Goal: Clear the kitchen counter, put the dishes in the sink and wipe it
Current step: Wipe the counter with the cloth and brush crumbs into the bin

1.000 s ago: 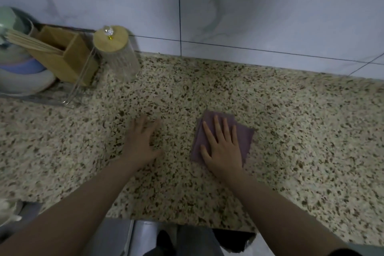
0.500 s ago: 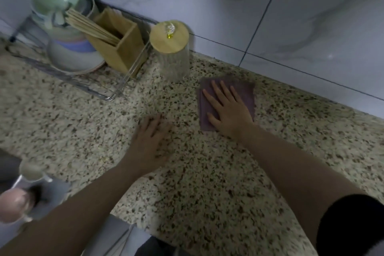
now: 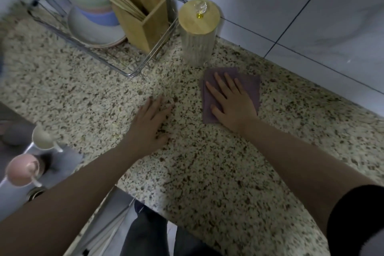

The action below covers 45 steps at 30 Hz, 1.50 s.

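Two hands lie flat on the speckled surface (image 3: 207, 172). The right hand (image 3: 232, 104) presses a folded purple cloth (image 3: 252, 87) down with straight, spread fingers; the left hand (image 3: 149, 122) rests beside it on bare stone, fingers straight and holding nothing, apparently as a brace.

The cloth sits wholly under and around the right hand, its far edge just short of the ribbed jar with a wooden lid (image 3: 197, 33), which stands just beyond the fingertips. Beyond the left hand, a wire rack (image 3: 133, 72) holds stacked bowls (image 3: 93, 25) and a wooden box of chopsticks (image 3: 145, 25). Near the left forearm, a pink cup (image 3: 20, 169) and a white cup (image 3: 42, 138) lie in what looks like the sink (image 3: 66, 160), so the clearing seems done and the wiping is the step in hand.

To wipe well, the palm should keep even weight over the whole cloth so no corner curls or drags. Strokes ought to overlap and run toward the sink side, carrying crumbs that way. Care is needed near the jar: a push from the fingertips could tip it, so it may be better to lift it with the free left hand and wipe beneath. The strip along the wall beyond the right hand should not be skipped.
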Available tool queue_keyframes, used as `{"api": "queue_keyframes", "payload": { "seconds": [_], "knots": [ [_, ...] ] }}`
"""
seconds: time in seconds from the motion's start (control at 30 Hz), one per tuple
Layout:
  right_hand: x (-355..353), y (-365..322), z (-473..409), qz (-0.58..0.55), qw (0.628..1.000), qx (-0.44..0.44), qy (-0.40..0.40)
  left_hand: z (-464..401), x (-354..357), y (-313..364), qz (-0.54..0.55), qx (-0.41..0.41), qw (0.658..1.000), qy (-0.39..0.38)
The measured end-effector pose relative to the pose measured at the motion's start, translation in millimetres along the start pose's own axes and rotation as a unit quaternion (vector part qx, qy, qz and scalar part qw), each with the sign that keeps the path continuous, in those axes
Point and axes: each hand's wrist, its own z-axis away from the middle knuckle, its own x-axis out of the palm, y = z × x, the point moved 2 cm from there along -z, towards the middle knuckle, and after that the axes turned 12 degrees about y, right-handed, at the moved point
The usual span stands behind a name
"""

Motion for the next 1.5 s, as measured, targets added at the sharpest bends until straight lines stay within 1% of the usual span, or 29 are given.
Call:
{"api": "queue_keyframes", "payload": {
  "seconds": [0.07,0.17,0.23,0.3,0.4,0.5,0.57,0.63,0.73,0.8,0.9,1.0,1.07,1.17,1.27,1.37,1.5],
  "knots": [
    [-3,-24,22,-0.018,1.000,-0.007,-0.012,3,0,-1,0.002,0.006,1.000,0.004],
    [-4,-72,54,-0.047,0.998,0.015,-0.029,11,-4,-1,0.010,0.026,0.999,0.023],
    [-2,-109,75,-0.058,0.998,0.026,-0.029,18,-5,-6,0.016,0.030,0.999,0.029],
    [1,-127,88,-0.061,0.997,0.037,-0.024,26,-7,-14,0.030,0.026,0.999,0.031],
    [2,-127,75,-0.061,0.998,0.024,-0.023,46,-17,-32,0.054,0.016,0.997,0.059],
    [7,-125,34,-0.042,0.999,-0.008,-0.019,66,-31,-49,0.073,-0.032,0.993,0.084],
    [12,-126,-2,-0.027,0.999,-0.019,-0.009,80,-38,-57,0.080,-0.037,0.989,0.118],
    [16,-127,-38,-0.005,1.000,-0.024,0.003,95,-43,-64,0.083,-0.060,0.983,0.151],
    [16,-131,-72,0.015,1.000,-0.007,0.016,117,-49,-69,0.091,-0.082,0.973,0.193],
    [17,-136,-74,0.016,1.000,0.001,0.022,129,-47,-73,0.093,-0.090,0.971,0.202],
    [18,-149,-62,0.012,1.000,-0.008,0.027,133,-42,-83,0.092,-0.123,0.967,0.205],
    [23,-182,-43,-0.004,0.999,-0.029,0.021,134,-40,-94,0.087,-0.143,0.968,0.189],
    [26,-208,-26,-0.021,0.999,-0.030,0.022,131,-42,-102,0.091,-0.146,0.966,0.195],
    [28,-245,-3,-0.040,0.999,-0.019,0.029,125,-47,-114,0.095,-0.143,0.961,0.219],
    [27,-275,7,-0.054,0.998,0.007,0.033,123,-56,-130,0.108,-0.151,0.956,0.226],
    [25,-294,-5,-0.052,0.997,0.036,0.032,126,-66,-155,0.116,-0.176,0.947,0.240],
    [32,-317,-38,-0.040,0.998,0.033,0.032,130,-74,-197,0.133,-0.212,0.935,0.250]
  ]
}}
